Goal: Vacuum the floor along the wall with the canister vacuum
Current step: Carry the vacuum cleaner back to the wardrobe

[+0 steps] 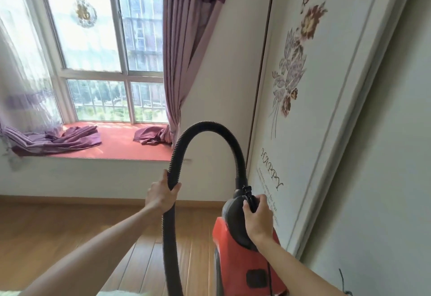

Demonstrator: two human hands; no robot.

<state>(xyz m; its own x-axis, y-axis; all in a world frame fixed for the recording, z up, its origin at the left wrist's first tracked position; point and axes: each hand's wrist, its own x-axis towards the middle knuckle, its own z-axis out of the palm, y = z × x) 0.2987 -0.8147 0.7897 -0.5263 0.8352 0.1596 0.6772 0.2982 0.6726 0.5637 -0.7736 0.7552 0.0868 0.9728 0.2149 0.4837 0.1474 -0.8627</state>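
Note:
A red canister vacuum with a dark grey top is held up off the wooden floor, close to the wall on the right. My right hand grips its black carry handle. A black ribbed hose arches up from the canister and comes down on the left. My left hand grips the hose partway down. The hose's lower end runs out of the bottom of the frame, so the nozzle is hidden.
A white sliding door panel with a flower print stands along the right wall. Ahead is a bay window with a red sill, purple curtains and bunched fabric on it. A wooden baseboard runs below.

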